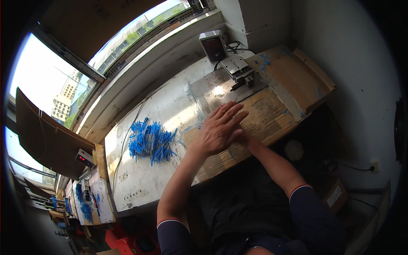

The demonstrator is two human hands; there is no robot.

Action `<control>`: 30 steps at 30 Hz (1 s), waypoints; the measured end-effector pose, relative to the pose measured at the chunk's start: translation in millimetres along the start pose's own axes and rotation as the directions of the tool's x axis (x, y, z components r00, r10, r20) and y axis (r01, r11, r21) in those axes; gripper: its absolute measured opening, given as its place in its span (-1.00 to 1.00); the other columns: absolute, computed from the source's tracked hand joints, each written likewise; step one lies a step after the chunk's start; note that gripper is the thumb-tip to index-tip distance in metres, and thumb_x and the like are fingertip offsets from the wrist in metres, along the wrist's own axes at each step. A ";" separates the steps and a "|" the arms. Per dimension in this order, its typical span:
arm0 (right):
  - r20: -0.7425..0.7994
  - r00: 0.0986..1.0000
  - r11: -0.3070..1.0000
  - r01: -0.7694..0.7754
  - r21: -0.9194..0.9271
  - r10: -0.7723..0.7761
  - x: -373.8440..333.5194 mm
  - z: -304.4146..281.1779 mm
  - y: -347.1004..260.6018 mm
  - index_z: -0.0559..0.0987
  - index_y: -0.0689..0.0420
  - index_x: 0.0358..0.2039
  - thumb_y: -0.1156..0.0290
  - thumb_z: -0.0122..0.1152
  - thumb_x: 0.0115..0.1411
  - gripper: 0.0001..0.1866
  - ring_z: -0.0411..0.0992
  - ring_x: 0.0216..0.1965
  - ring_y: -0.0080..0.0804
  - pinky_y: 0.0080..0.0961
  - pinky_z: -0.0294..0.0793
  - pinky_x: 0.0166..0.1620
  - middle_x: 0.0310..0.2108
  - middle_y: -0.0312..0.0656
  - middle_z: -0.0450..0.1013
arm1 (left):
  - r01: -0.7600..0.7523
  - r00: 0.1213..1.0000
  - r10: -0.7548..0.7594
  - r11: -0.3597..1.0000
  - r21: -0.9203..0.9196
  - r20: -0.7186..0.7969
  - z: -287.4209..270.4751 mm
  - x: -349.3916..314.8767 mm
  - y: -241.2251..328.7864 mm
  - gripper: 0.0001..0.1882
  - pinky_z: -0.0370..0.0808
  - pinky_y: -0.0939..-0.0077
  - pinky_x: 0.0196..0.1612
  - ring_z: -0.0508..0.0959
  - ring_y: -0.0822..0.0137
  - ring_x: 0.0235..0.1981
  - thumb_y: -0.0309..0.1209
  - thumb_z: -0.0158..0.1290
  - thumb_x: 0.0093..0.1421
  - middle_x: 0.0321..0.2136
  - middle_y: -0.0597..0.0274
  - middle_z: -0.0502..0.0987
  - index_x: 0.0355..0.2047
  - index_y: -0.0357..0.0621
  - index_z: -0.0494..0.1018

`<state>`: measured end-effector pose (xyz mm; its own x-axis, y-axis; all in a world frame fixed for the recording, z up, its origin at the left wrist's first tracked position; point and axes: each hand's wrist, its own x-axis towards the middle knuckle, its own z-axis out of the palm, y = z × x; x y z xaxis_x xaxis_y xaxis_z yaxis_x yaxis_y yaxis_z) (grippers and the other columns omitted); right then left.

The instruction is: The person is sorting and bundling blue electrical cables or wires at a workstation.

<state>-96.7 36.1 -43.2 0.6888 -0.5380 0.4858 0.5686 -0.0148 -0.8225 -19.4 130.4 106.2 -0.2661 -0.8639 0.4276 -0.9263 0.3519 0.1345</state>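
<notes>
My left hand (212, 134) is over the worktable with its fingers stretched out side by side toward the small metal bench device. It lies across my right hand (241, 136), so the two touch or overlap. Most of the right hand's fingers are hidden, and whether anything sits between the palms cannot be seen. Both hands are above the worn brown cardboard sheet (267, 112) at the table's near edge. To their left lies a loose pile of thin blue-ended wires (152, 141). The metal bench device (238, 70) stands just beyond my fingertips.
Behind the device is a box with a dark display (213, 47) and black cables. An opened cardboard box (297, 78) occupies the table's right end. Windows run along the far left. Another bench (100, 199) with more blue pieces stands at left, near a red object (123, 238) below.
</notes>
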 end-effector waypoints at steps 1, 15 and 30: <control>0.111 0.978 0.835 0.209 -0.509 -0.177 -0.7 -1.4 6.7 0.60 0.17 0.00 0.37 0.42 0.17 -0.61 0.54 0.05 -0.38 -0.35 0.57 0.03 -0.09 -0.13 0.60 | -0.001 1.000 0.001 1.000 0.002 0.003 3.9 -0.7 -4.3 -0.52 0.26 0.04 0.38 0.37 -0.02 0.31 -0.11 0.00 0.37 0.23 0.02 0.43 0.21 -0.05 0.44; -0.001 0.994 0.897 -0.099 -0.430 0.109 -0.8 -16.4 -0.2 0.61 0.25 -0.10 0.47 0.37 0.18 -0.72 0.59 -0.07 -0.35 -0.40 0.59 0.00 -0.17 -0.18 0.62 | 0.078 0.995 -0.081 0.995 0.066 0.051 -4.0 12.0 -13.0 -0.50 0.27 0.12 0.35 0.36 -0.05 0.30 -0.01 -0.10 0.42 0.19 -0.01 0.45 0.15 -0.09 0.48; -0.059 0.902 0.853 -0.382 0.357 0.429 7.8 -16.4 -23.5 0.64 0.18 -0.14 0.60 0.48 0.04 -0.66 0.55 -0.44 -0.55 -0.57 0.54 -0.39 -0.37 -0.29 0.59 | 0.450 0.724 -0.689 0.503 -0.738 -0.028 27.4 -28.5 -55.2 -0.31 0.33 0.15 0.30 0.39 0.09 0.29 0.10 -0.33 0.52 0.24 -0.04 0.43 0.34 -0.20 0.30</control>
<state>-112.1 18.5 -25.0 0.8383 -0.5409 0.0683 0.3820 0.4935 -0.7813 32.0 125.6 62.1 0.4530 -0.8579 0.2424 -0.3888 0.0546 0.9197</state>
